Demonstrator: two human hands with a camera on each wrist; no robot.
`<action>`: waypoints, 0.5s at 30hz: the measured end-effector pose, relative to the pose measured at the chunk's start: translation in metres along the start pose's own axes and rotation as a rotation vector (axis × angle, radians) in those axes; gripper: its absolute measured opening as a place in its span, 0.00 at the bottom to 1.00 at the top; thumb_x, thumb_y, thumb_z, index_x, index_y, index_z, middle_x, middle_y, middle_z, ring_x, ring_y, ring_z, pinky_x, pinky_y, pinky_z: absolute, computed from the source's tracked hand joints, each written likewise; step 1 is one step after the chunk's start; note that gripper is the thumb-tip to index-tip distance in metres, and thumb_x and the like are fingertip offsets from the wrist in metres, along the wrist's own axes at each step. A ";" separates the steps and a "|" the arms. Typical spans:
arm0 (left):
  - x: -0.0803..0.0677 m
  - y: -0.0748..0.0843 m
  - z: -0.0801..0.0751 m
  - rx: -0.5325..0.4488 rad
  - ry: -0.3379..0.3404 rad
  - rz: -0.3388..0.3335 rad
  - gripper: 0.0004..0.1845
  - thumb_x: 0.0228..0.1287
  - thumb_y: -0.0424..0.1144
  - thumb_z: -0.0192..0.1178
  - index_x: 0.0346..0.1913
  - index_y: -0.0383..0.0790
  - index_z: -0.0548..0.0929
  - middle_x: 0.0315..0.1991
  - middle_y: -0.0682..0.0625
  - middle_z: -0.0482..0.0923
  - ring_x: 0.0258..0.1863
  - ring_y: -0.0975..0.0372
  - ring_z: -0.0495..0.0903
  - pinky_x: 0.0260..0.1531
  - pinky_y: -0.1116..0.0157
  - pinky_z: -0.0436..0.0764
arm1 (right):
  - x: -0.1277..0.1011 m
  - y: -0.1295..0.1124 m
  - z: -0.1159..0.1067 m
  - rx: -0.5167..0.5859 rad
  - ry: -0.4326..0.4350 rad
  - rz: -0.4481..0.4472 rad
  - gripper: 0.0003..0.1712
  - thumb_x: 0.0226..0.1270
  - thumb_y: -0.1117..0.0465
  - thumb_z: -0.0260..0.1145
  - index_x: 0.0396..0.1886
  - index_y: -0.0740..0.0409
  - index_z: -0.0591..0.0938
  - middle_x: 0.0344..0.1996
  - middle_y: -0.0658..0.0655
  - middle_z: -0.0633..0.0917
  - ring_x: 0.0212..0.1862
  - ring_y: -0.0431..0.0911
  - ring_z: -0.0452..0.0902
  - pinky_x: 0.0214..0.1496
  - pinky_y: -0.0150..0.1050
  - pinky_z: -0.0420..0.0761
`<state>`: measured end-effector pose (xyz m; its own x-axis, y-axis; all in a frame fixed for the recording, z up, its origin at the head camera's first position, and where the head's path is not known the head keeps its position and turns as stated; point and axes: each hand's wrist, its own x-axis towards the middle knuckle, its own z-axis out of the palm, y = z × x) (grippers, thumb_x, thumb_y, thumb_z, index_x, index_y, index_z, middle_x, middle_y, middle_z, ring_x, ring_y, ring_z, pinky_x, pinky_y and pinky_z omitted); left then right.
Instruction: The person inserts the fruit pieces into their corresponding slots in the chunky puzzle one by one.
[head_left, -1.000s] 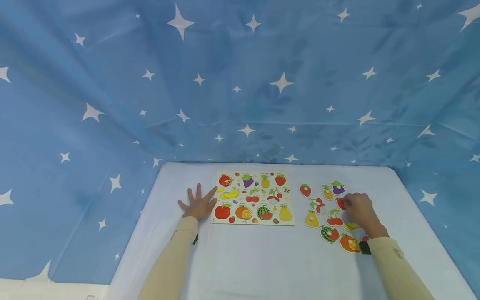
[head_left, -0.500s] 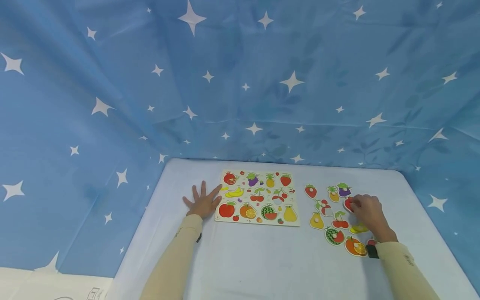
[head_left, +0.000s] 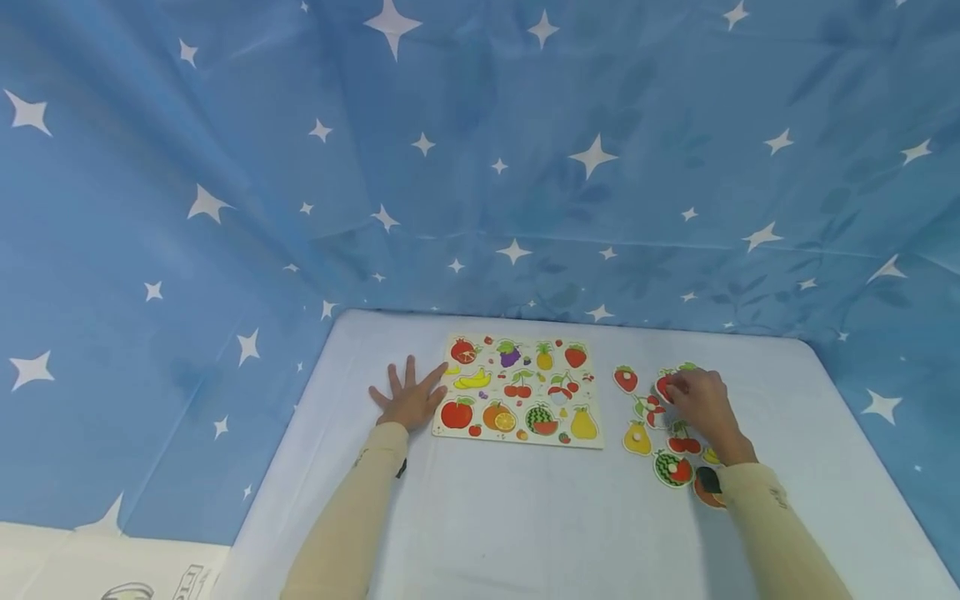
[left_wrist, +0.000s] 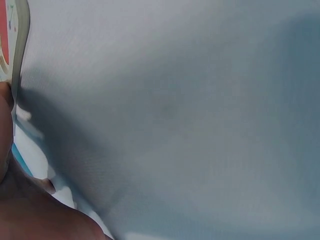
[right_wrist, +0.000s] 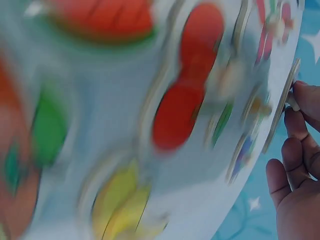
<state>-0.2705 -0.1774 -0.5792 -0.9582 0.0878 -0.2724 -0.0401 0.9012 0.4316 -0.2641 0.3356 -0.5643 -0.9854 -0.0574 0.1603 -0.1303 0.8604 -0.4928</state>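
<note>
A thin, stiff, light red fruit piece (head_left: pixel 663 385) is pinched by its peg in the right hand (head_left: pixel 697 404) near the tabletop's (head_left: pixel 525 517) right edge; the left hand (head_left: pixel 408 400) lies flat, fingers spread, holding nothing.

Your counter (head_left: pixel 525 517) is pale blue-white; the backdrop cloth (head_left: pixel 480 167) is blue with white stars. At twelve o'clock the cream puzzle board (head_left: pixel 519 392) shows red, yellow, orange, purple fruit. Your sleeves (head_left: pixel 345 517) are beige.
</note>
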 end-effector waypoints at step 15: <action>0.002 0.001 0.001 0.008 0.025 -0.020 0.35 0.83 0.61 0.50 0.87 0.62 0.58 0.88 0.37 0.31 0.82 0.32 0.25 0.67 0.21 0.28 | 0.034 -0.066 0.037 0.061 -0.024 -0.039 0.09 0.74 0.70 0.69 0.45 0.76 0.87 0.39 0.70 0.86 0.46 0.64 0.74 0.53 0.63 0.75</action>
<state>-0.2719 -0.1761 -0.5801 -0.9639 0.0589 -0.2596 -0.0575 0.9062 0.4190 -0.2933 0.2583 -0.5581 -0.9817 -0.1028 0.1605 -0.1742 0.8249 -0.5377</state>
